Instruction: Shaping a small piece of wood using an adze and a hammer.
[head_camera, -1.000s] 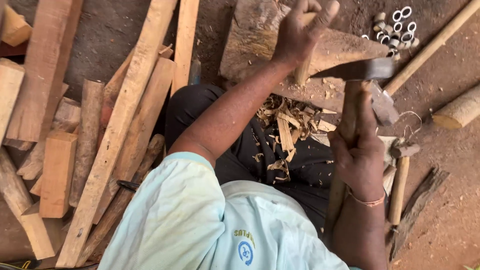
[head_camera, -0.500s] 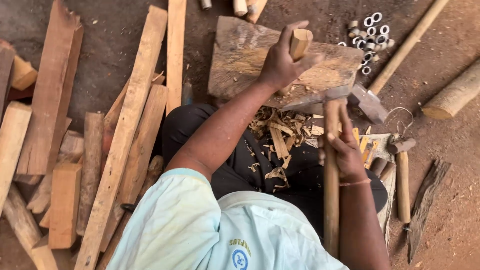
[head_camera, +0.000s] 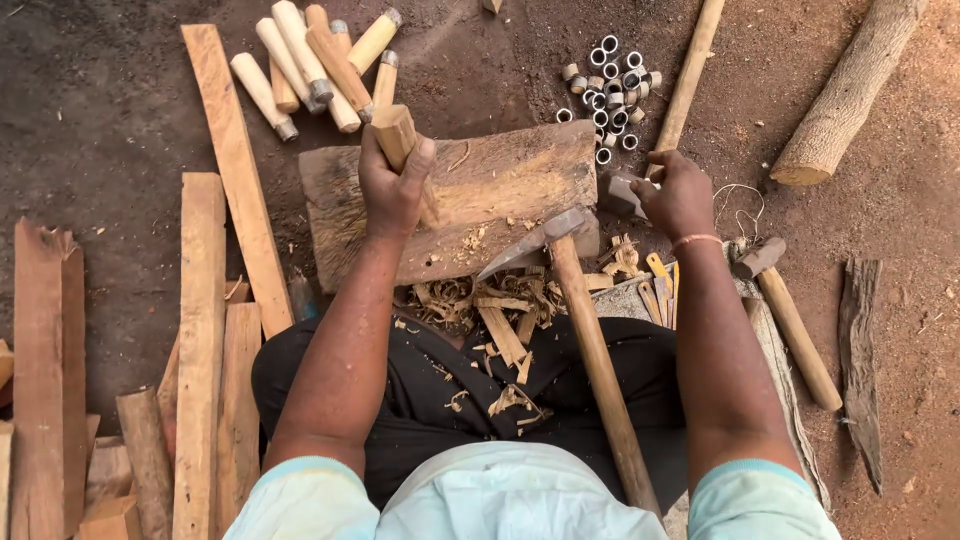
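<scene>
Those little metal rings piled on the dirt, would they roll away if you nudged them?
Probably some would: the metal rings are round, short and loose. Many lie flat on end, so those would likely slide instead. The rough dirt ground should stop them quickly. They look rigid and light.

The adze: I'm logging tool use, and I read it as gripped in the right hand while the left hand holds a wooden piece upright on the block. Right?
Not quite. In the head view the adze lies on the block unheld; the right hand reaches toward a small dark object. The left hand does hold the wooden piece there.
</scene>
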